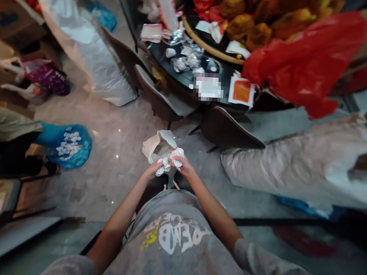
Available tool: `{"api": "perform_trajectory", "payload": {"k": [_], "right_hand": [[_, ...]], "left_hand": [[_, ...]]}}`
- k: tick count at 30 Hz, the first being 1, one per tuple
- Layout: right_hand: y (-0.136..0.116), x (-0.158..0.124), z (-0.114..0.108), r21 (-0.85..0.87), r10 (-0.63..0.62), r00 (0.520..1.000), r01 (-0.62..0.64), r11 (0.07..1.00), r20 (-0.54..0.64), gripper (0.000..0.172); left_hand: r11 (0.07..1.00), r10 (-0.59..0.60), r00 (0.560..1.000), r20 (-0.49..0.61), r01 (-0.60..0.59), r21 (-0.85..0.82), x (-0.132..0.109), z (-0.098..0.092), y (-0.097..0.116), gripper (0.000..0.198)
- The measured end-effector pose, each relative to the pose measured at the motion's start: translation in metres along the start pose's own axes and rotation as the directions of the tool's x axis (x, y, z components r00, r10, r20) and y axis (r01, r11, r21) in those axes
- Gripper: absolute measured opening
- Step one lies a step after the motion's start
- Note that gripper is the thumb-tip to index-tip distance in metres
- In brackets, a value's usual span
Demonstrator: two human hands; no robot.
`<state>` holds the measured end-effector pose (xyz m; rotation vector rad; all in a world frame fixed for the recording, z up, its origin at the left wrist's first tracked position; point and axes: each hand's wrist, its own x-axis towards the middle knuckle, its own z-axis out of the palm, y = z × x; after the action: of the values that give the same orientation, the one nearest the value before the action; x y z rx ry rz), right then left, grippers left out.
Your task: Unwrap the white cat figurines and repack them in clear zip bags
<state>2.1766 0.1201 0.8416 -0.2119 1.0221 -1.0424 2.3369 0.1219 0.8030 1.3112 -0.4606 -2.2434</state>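
Both my hands meet in front of my grey shirt, above the floor. My left hand (153,168) and my right hand (182,163) are closed around a bunch of small white pieces (169,160), and a crumpled white paper bag (158,145) sticks up just behind them. Which hand holds the bag I cannot tell. Nearest on the floor is a dark chair (227,129).
A black round table (186,78) ahead carries foil scraps, cards, orange-yellow flowers and a red plastic bag (307,62). A blue bag with white pieces (68,146) lies at left. A large pale sack (295,164) lies at right, a white sack (90,46) behind. Boxes stand far left.
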Motion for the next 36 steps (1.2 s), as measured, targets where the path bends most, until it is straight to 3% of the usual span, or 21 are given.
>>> {"api": "perform_trajectory", "payload": {"k": [5,10,15,20,26,31,36], "right_hand": [[-0.020,-0.053,-0.030,0.138,-0.177,0.979,0.189,0.972,-0.097,0.056],[-0.048,-0.116,-0.083,0.231,-0.370,0.907,0.411,0.882,-0.201,0.058],[-0.072,-0.191,-0.157,0.315,-0.522,0.795,0.604,0.732,-0.310,0.054],[-0.088,-0.271,-0.222,0.260,-0.589,0.656,0.742,0.618,-0.472,0.055],[-0.098,-0.338,-0.269,0.214,-0.642,0.466,0.876,0.433,-0.609,0.052],[-0.120,-0.378,-0.317,0.133,-0.607,0.322,0.932,0.336,-0.726,0.047],[-0.162,-0.414,-0.385,0.099,-0.575,0.235,0.961,0.257,-0.784,0.051]], "left_hand": [[0.963,-0.067,0.987,0.149,0.025,0.267,-0.002,0.052,0.012,0.040],[0.868,-0.172,0.946,0.274,0.015,0.496,0.004,0.138,-0.003,0.043],[0.789,-0.288,0.883,0.370,-0.001,0.615,0.004,0.245,-0.052,0.044],[0.722,-0.437,0.775,0.456,0.000,0.692,-0.007,0.347,-0.111,0.036],[0.685,-0.618,0.616,0.489,0.117,0.719,-0.026,0.432,-0.178,0.037],[0.582,-0.707,0.551,0.443,0.098,0.807,-0.016,0.504,-0.217,0.038],[0.541,-0.753,0.495,0.434,0.088,0.837,0.008,0.595,-0.256,0.036]]}}
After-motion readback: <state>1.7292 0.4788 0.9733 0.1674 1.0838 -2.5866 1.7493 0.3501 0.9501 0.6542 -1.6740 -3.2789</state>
